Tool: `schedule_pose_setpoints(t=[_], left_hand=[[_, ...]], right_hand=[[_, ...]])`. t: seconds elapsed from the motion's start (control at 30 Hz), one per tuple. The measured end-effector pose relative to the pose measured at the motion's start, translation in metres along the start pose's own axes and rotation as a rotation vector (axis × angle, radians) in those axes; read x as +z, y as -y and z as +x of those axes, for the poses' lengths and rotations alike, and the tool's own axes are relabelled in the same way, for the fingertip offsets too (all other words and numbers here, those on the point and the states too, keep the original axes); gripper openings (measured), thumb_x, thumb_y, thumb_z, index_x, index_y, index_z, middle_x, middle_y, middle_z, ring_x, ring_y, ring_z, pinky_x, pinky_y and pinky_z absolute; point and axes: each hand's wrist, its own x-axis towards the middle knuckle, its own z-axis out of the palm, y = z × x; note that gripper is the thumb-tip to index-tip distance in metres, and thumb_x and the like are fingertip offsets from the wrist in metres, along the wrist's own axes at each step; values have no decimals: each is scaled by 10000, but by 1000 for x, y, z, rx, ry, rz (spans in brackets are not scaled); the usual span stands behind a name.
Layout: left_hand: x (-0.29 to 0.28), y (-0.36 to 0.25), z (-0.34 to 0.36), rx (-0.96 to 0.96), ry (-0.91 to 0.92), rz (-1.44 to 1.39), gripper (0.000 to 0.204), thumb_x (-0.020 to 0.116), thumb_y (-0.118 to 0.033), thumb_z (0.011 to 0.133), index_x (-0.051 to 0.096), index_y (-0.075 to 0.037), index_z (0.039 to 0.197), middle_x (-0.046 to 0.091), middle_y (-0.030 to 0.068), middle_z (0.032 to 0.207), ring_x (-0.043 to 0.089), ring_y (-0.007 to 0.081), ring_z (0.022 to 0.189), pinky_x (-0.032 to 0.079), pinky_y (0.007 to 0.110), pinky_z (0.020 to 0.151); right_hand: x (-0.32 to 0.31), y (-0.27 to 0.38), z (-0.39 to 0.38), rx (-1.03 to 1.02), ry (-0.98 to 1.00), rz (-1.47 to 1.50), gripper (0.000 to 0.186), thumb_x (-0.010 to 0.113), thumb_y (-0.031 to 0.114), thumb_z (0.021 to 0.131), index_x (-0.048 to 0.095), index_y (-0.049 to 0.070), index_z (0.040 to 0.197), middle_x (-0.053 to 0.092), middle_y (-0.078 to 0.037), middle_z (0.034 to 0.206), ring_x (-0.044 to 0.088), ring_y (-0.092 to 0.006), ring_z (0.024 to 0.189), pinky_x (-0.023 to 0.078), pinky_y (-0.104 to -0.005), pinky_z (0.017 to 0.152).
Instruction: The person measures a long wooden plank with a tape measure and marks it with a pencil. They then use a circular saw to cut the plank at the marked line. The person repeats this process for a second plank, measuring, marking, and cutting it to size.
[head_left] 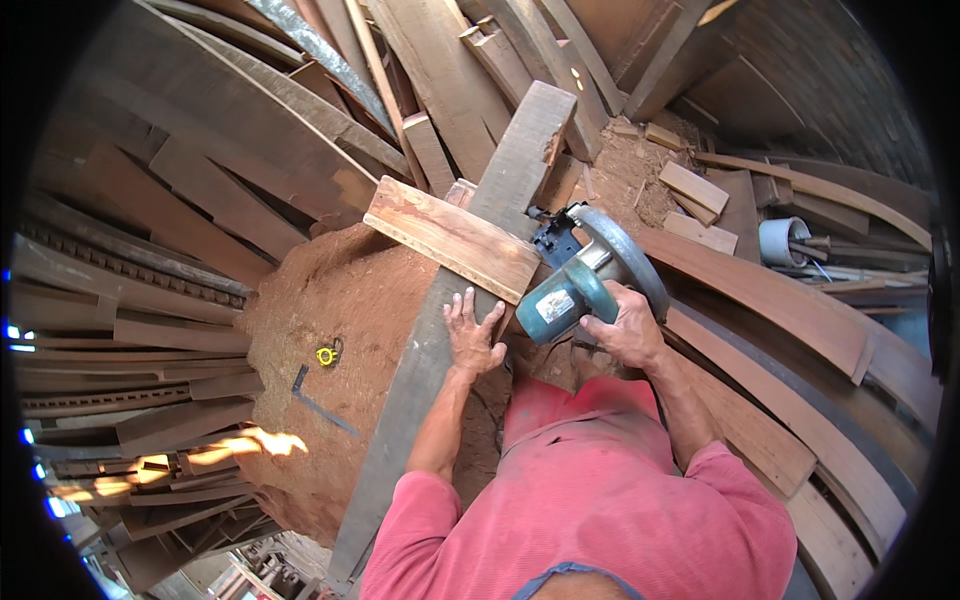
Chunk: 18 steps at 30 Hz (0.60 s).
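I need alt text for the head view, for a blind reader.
A person's right hand holds a green circular saw beside a wooden block set across a beam; the left hand rests on that beam. A yellow tape measure and L-shaped square lie on sawdust.

Long grey beam (415, 378) running diagonally; wooden block (455, 240) lying crosswise over its far half. Left, sawdust-covered ground (340, 290): yellow tape measure (327, 356), dark L-shaped square (325, 413) just nearer.
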Motion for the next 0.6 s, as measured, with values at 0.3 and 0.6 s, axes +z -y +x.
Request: schedule_pose_setpoints(t=[0.3, 0.6], left_hand=[[0, -7, -9, -132, 26, 53, 976, 790, -237, 617, 450, -431, 1511, 157, 220, 1674, 102, 498, 1535, 40, 681, 1235], [1, -12, -38, -445, -116, -7, 1013, 916, -423, 590, 452, -264, 1476, 264, 183, 1551, 182, 473, 1471, 77, 681, 1214]], right_hand=[[17, 6, 18, 11, 96, -157, 339, 746, 149, 834, 671, -13, 1123, 716, -237, 988, 707, -364, 957, 531, -431, 891], [16, 12, 17, -17, 140, -70, 343, 730, 98, 852, 656, -38, 1158, 695, -121, 973, 679, -205, 873, 546, -349, 818]])
